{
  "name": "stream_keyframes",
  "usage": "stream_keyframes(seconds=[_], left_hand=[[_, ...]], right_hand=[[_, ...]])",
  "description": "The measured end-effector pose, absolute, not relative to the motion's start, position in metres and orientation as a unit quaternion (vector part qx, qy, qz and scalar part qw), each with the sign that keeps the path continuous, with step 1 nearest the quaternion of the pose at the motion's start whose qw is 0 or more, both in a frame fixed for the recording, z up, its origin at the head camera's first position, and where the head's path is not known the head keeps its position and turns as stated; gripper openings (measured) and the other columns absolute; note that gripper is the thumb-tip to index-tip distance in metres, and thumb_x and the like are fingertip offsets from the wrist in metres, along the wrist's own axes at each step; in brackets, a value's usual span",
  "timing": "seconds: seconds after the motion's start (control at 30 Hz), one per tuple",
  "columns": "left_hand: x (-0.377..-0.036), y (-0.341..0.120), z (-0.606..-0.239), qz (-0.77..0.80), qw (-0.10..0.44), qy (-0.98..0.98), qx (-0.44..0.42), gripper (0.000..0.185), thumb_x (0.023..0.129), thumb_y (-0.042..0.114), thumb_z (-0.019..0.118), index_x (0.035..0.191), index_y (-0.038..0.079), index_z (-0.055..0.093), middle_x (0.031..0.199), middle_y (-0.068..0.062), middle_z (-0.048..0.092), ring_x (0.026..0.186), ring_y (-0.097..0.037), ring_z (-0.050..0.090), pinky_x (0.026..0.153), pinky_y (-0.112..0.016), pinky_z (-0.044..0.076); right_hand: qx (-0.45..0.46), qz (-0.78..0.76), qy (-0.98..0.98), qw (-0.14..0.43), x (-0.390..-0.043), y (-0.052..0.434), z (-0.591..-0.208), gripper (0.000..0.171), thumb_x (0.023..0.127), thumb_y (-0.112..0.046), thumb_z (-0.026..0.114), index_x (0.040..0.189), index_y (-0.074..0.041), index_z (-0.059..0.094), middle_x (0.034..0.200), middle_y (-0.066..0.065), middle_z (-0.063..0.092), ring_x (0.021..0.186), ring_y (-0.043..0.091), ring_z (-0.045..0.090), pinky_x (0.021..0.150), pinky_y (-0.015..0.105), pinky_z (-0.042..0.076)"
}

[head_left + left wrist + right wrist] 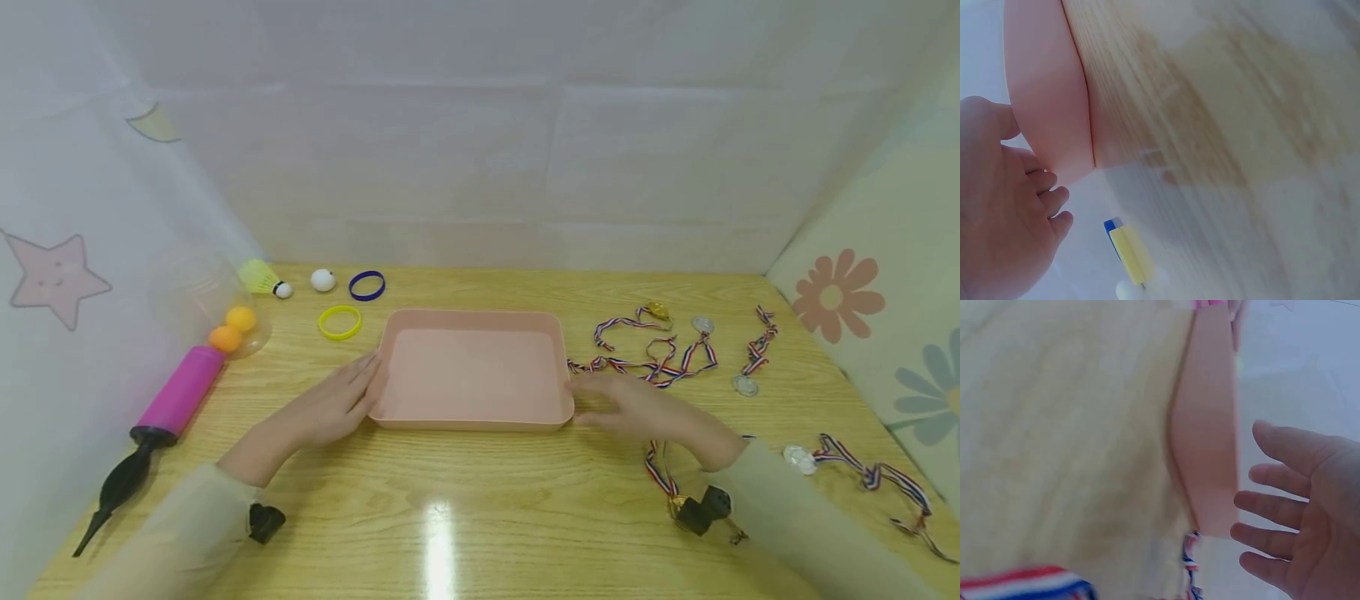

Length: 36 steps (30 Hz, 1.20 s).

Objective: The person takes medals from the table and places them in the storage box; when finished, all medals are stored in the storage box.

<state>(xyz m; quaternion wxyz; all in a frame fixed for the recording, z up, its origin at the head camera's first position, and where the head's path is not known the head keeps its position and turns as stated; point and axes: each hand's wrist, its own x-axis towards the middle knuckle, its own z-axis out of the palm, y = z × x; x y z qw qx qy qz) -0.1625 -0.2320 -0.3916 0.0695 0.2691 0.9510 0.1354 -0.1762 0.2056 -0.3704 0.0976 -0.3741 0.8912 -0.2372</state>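
Head view: wooden desk (480,517) spread wide, white cloth behind and patterned panels at either side. At centre, pink tray (472,371), shallow, rectangular, lying flat. Left hand (330,408) laid flat beside the tray's left wall, fingers straight and relaxed, fingertips at the wall; contact likely but hard to confirm from the blurred left wrist view, where the fingers (1054,200) sit just off the pink wall (1047,94). Right hand (645,412) stretched out at the tray's near right corner, fingers released and spread, gripping nothing; same spread fingers (1272,506) in the right wrist view, just beside the tray's wall (1207,437). At far left, pink air pump (161,408) with black handle, lying slantwise. To the right of the tray, medals on striped ribbons (652,350), tangled together, more of them near the right forearm (862,471). Behind the pump, two orange balls (232,329) touching. Further back, yellow wristband (340,322), blue wristband (367,285), white ball (322,280) and shuttlecock (264,278), all well apart from both hands.
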Motion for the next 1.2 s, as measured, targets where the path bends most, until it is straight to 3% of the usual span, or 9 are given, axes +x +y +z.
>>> stream_keyframes(seconds=[0.27,0.6,0.77,0.9,1.2], left_hand=[[-0.162,-0.232,-0.392,0.099,0.053,0.954,0.276,0.057,0.101,0.026,0.034,0.143,-0.009,0.017,0.149,-0.023,0.012,0.135,-0.038,0.013,0.108,-0.051,0.014],[-0.160,-0.232,-0.393,0.077,0.042,0.957,0.277,0.057,0.101,0.028,0.033,0.143,-0.008,0.019,0.149,-0.021,0.013,0.135,-0.040,0.010,0.108,-0.052,0.013],[-0.161,-0.232,-0.395,0.075,0.044,0.957,0.278,0.057,0.101,0.028,0.031,0.143,-0.008,0.018,0.150,-0.021,0.012,0.135,-0.039,0.013,0.108,-0.050,0.014],[-0.161,-0.231,-0.394,0.079,0.049,0.956,0.278,0.057,0.101,0.028,0.031,0.143,-0.009,0.017,0.150,-0.021,0.012,0.135,-0.038,0.012,0.108,-0.050,0.014],[-0.162,-0.231,-0.395,0.082,0.045,0.955,0.280,0.057,0.101,0.028,0.031,0.143,-0.009,0.018,0.149,-0.022,0.012,0.135,-0.037,0.013,0.109,-0.048,0.014]], right_hand=[[-0.355,-0.251,0.898,0.064,-0.199,0.226,-0.328,0.049,0.091,-0.023,0.060,0.132,0.001,0.048,0.134,0.020,0.045,0.123,0.038,0.039,0.094,0.053,0.039],[-0.230,-0.293,0.927,0.039,-0.244,0.265,-0.298,0.053,0.094,-0.026,0.055,0.141,-0.007,0.038,0.141,0.020,0.035,0.125,0.046,0.031,0.096,0.062,0.029],[-0.191,-0.313,0.930,0.013,-0.268,0.288,-0.306,0.053,0.095,-0.022,0.054,0.141,-0.002,0.036,0.138,0.023,0.037,0.120,0.043,0.036,0.096,0.058,0.031],[-0.171,-0.302,0.938,-0.003,-0.284,0.305,-0.323,0.048,0.096,-0.018,0.050,0.139,0.000,0.037,0.134,0.026,0.041,0.113,0.042,0.043,0.089,0.058,0.038],[-0.124,-0.293,0.947,0.051,-0.319,0.330,-0.375,0.044,0.097,-0.006,0.044,0.139,0.002,0.035,0.130,0.033,0.039,0.109,0.049,0.041,0.080,0.057,0.042]])
